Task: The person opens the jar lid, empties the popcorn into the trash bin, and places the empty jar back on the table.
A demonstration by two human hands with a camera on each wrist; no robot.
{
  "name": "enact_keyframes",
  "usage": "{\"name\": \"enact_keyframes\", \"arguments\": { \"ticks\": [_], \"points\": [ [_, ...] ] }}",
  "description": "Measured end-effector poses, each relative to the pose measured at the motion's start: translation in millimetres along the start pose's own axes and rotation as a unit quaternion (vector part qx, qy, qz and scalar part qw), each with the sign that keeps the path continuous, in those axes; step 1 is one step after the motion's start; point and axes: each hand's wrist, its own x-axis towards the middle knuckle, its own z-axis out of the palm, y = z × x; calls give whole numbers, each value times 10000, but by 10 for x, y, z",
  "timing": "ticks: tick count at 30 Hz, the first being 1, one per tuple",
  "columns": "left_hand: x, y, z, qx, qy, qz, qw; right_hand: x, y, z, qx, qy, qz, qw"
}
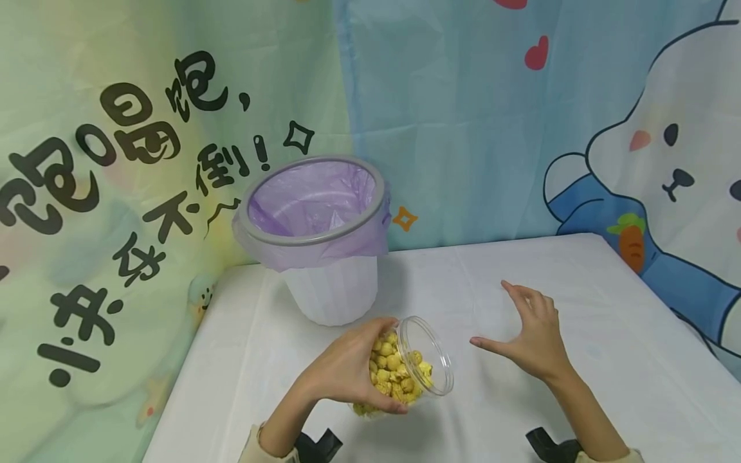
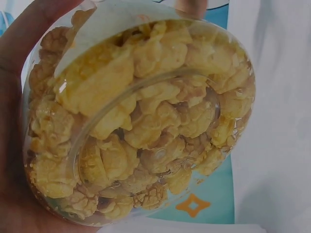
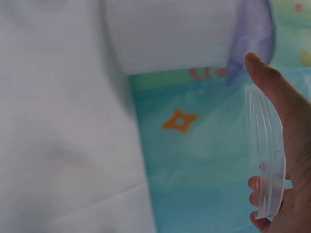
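My left hand [image 1: 346, 365] wraps around a clear round jar [image 1: 441, 360] of yellow popcorn [image 1: 393, 370], tilted above the table with its mouth to the right. The left wrist view looks at the jar's bottom [image 2: 160, 141], with popcorn packed behind the plastic. To the right of the jar my right hand [image 1: 535, 337] is raised, thumb and fingers spread wide in a C. In the right wrist view this hand [image 3: 296, 141] holds a clear plastic lid [image 3: 267, 155], seen edge-on, fingertips curling past its edge. The lid hardly shows in the head view.
A white bin [image 1: 336, 292] with a grey rim and a purple liner bag [image 1: 315, 206] stands at the back left of the white-covered table [image 1: 463, 276]. Behind it hangs a printed cloth [image 1: 451, 128] with lettering and a cartoon bear.
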Motion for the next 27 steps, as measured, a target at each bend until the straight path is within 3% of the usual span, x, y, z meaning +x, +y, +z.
{"name": "enact_keyframes", "arguments": {
  "ticks": [7, 17, 27],
  "points": [
    [-7, -15, 5, 15, 31, -93, 10000, -136, 317, 311, -605, -509, 307, 9964],
    [-30, -48, 14, -75, 53, -48, 9999, -239, 505, 479, -987, -1328, 662, 9840],
    [-53, -74, 22, -118, 43, -49, 9999, -339, 592, 570, -1014, -1357, 614, 9836]
  ]
}}
